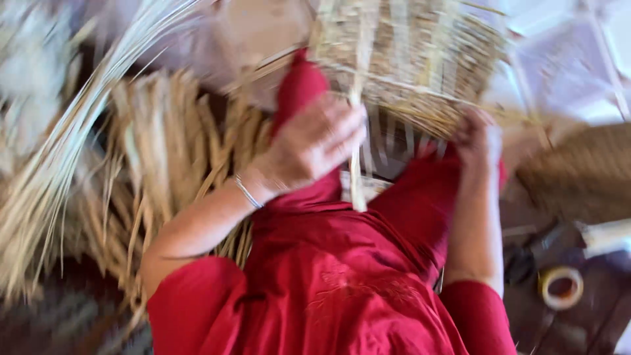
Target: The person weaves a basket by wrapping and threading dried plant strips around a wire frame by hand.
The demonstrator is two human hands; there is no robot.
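Soft daylight fills the room, brightest at the upper right, where the pale floor washes out almost to white. Motion blur smears everything: the woven basket (407, 52) and the straw bundles (158, 151) lose their edges. The lower corners sit dim and murky.

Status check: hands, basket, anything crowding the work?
Left hand gripping a flat straw strip. Right hand on lower edge of half-woven basket, grip unclear in blur. Loose straw bundles left; tape roll right, clear of hands.
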